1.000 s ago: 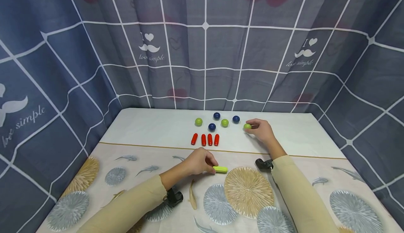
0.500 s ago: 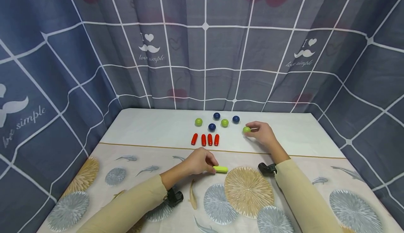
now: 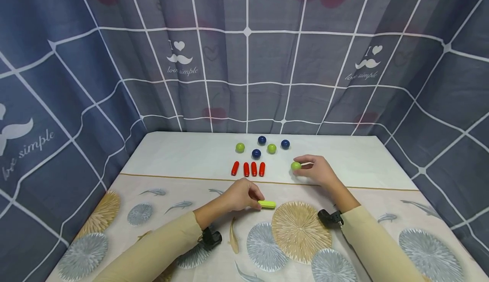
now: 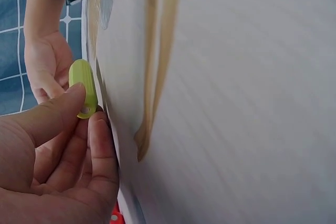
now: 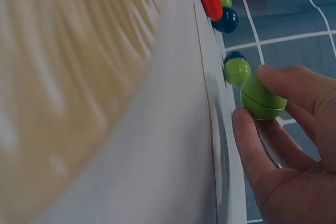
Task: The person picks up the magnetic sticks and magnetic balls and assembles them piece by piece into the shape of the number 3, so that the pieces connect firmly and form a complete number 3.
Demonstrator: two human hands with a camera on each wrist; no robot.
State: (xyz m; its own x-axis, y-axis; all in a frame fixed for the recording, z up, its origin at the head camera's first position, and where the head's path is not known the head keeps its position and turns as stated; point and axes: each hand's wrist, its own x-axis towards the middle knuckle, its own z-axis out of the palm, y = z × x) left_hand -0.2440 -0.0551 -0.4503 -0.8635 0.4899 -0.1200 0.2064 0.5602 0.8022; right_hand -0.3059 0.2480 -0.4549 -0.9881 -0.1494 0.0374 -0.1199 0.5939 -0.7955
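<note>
My left hand [image 3: 241,195] pinches a ridged yellow-green stick [image 3: 267,204] between thumb and fingers, low over the patterned cloth. In the left wrist view the stick [image 4: 83,88] shows rounded ends and a small hole at the near one. To the right and farther back, my right hand [image 3: 315,170] pinches a green ball [image 3: 296,166] over the white strip. In the right wrist view this ball [image 5: 262,97] has a seam line round it, with thumb and fingertips on its sides. Several red sticks [image 3: 246,169] lie in a row left of the right hand.
Behind the red sticks are blue balls [image 3: 256,154] and two green balls [image 3: 271,148] on the white strip [image 3: 183,152]. The cloth [image 3: 183,231] has gold and silver round prints. A grey-blue grid curtain [image 3: 229,61] stands round the back and sides.
My right hand has drawn the green ball toward me and slightly left, away from the blue ball at the back. The left hand keeps its place with the yellow-green stick.
</note>
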